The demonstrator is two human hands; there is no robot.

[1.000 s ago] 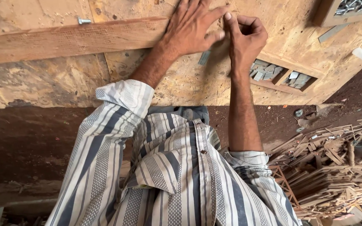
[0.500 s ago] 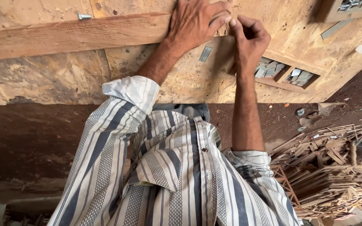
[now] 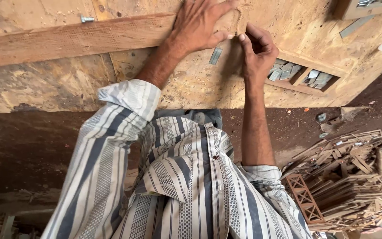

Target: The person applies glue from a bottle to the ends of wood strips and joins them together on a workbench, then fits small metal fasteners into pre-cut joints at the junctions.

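Observation:
My left hand [image 3: 200, 24] lies flat, fingers spread, on a long wooden plank [image 3: 67, 40] that rests across the chipboard bench top [image 3: 45, 86]. My right hand [image 3: 257, 53] is curled, with thumb and forefinger pinched together. Its fingertips touch the tip of my left thumb at the plank's lower edge. Anything held in the pinch is too small to see. A small flat metal piece [image 3: 215, 55] lies on the bench just below my left hand.
A bolt [image 3: 86, 19] sticks up at the plank's far edge. A shallow wooden tray [image 3: 308, 86] of small metal pieces sits right of my right hand, and a metal strip [image 3: 354, 26] lies beyond it. Wood offcuts [image 3: 359, 177] are heaped on the dirt floor at right.
My right hand has dropped slightly toward me, its pinched fingers still at my left thumb. My left hand has stayed pressed on the plank.

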